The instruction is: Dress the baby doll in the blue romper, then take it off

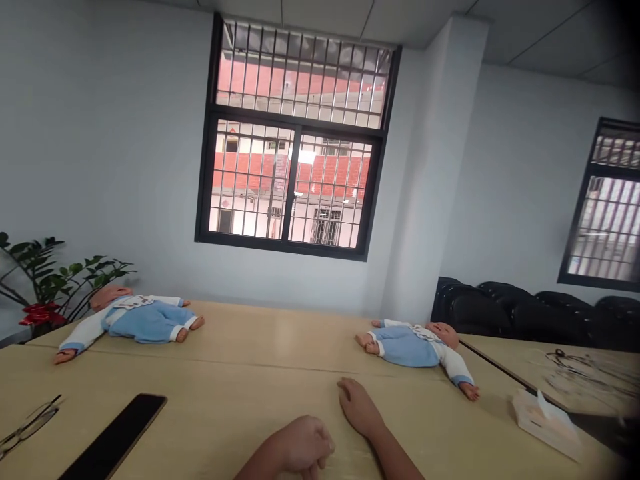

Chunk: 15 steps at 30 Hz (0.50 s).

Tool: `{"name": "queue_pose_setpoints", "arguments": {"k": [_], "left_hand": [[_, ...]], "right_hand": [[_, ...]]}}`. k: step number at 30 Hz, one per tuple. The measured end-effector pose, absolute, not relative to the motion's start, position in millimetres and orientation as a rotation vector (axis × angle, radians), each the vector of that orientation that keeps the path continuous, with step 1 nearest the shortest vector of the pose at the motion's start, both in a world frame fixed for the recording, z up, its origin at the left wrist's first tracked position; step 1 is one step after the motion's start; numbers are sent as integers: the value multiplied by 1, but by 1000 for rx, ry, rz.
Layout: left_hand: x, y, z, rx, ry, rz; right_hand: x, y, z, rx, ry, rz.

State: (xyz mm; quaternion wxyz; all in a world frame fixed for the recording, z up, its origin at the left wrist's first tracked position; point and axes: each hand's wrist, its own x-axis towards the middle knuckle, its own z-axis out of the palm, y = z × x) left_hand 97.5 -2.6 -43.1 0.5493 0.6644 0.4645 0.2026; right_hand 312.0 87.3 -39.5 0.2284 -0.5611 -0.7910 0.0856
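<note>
My left hand [303, 448] rests on the wooden table [250, 393] near the bottom edge, its fingers curled into a loose fist with nothing in it. Just to the right and a little farther out, my right hand [359, 405] lies flat, palm down, holding nothing. Beyond it, about a hand's length away, a baby doll in blue and white clothes [417, 345] lies on its back, head to the right. A second doll in the same clothes [133, 319] lies at the far left of the table.
A black phone [116, 437] and a pair of glasses [27, 427] lie at the near left. A white tissue box [545, 419] sits at the right, with cables [575, 367] behind it. Black chairs [505, 310] line the right wall; a plant [50, 280] stands far left.
</note>
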Motion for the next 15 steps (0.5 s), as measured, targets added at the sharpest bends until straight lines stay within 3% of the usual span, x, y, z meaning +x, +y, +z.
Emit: {"name": "queue_pose_setpoints", "arguments": {"k": [15], "left_hand": [[96, -11, -34, 1610, 1102, 468]], "right_hand": [[311, 89, -41, -1509, -2188, 214]]}}
